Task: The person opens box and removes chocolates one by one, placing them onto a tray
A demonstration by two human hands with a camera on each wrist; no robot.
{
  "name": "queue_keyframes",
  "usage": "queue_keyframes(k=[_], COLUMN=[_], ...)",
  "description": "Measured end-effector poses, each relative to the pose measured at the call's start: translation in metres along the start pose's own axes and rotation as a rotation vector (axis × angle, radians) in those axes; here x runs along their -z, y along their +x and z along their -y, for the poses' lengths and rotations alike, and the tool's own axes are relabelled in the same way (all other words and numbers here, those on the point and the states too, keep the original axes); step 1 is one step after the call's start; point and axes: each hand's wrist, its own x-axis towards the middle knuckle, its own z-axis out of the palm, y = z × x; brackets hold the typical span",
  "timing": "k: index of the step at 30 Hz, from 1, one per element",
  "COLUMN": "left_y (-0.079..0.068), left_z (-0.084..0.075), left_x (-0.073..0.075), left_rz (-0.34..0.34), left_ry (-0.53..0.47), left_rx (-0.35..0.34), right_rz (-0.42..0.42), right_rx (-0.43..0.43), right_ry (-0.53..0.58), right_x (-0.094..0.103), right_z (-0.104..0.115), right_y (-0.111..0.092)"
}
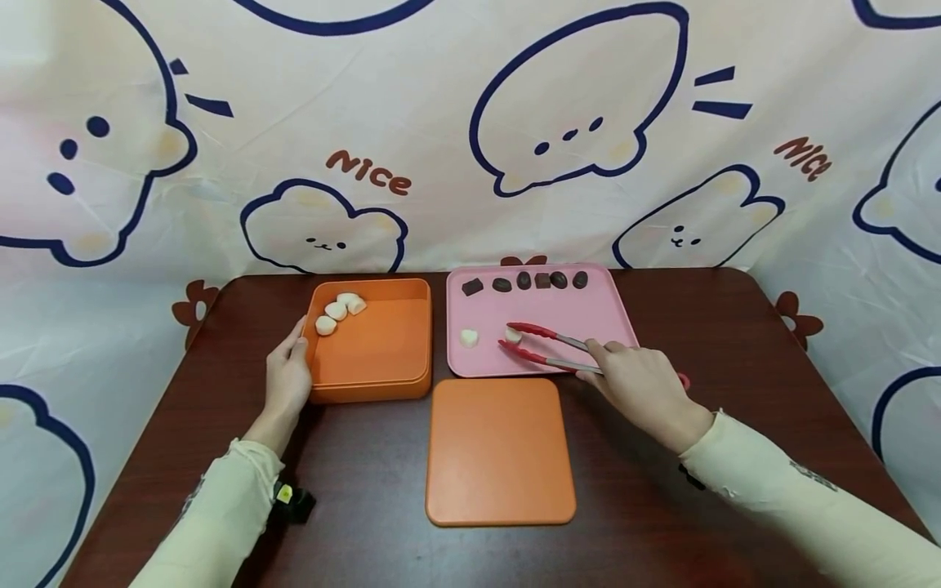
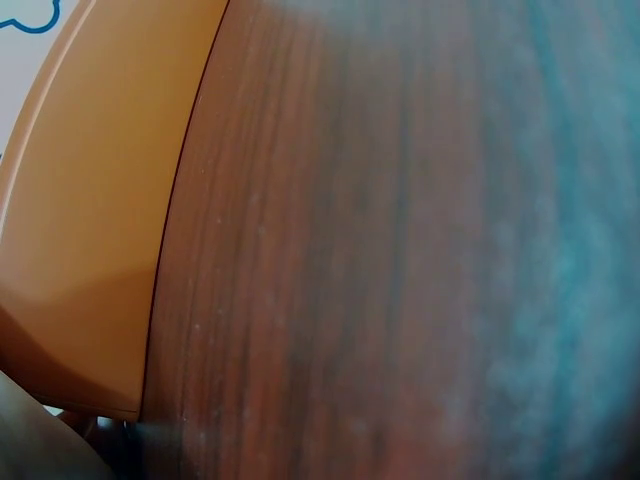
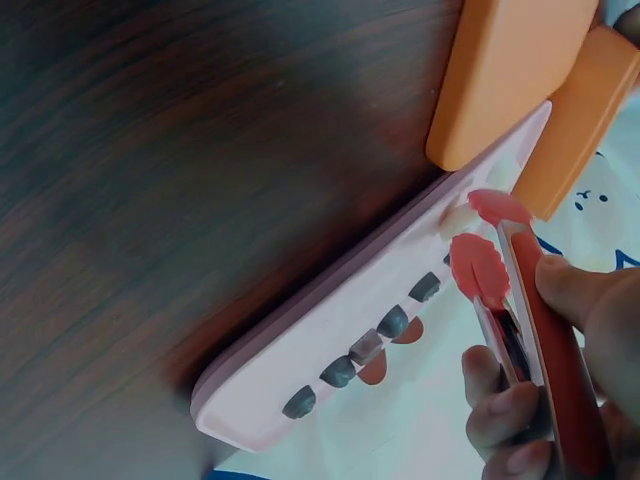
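Note:
My right hand (image 1: 639,388) grips a pair of tongs (image 1: 562,336) with red tips and metal arms. Its tips are spread on either side of a white chocolate (image 1: 513,336) on the pink tray (image 1: 603,327); whether they touch it I cannot tell. To its left on the tray lies another white chocolate (image 1: 469,338). A row of dark chocolates (image 1: 542,281) runs along the tray's far side. At the left, my left hand (image 1: 287,377) holds the left wall of an open orange box (image 1: 371,351). Several white chocolates (image 1: 336,311) sit in its far left corner.
An orange lid (image 1: 501,453) lies flat on the dark wooden table (image 1: 360,506), just in front of the tray and the box. Box and tray stand side by side with a narrow gap. Behind the table hangs a printed cloth (image 1: 441,212).

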Motion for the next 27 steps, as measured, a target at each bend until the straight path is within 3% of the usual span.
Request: queue_keyframes(k=[7,11,14,20,24,27], left_y=[0.000,0.000,0.000,0.000,0.000,0.000], left_z=[-0.001,-0.002,-0.001,0.000,0.000,0.000], left_x=[0.000,0.000,0.001,0.001,0.000,0.000], left_rz=[0.008,0.011,0.010,0.005,0.007,0.005], left_ry=[0.006,0.003,0.003,0.005,0.003,0.005], left_rx=[0.012,0.008,0.004,0.006,0.009,0.013], right_rz=[-0.096,-0.102,-0.025,0.257,0.361,0.401], right_rx=[0.051,0.061,0.000,-0.181,-0.153,-0.138], right_ry=[-0.099,-0.092,0.060,0.579,0.772,0.831], right_x=[-0.006,-0.006,-0.005,-0.009,-0.015,-0.018], right_z=[0.001,-0.003,-0.006,-0.014,-0.022,-0.026], right_y=[-0.002,-0.002,0.002,0.018,0.027,0.033])
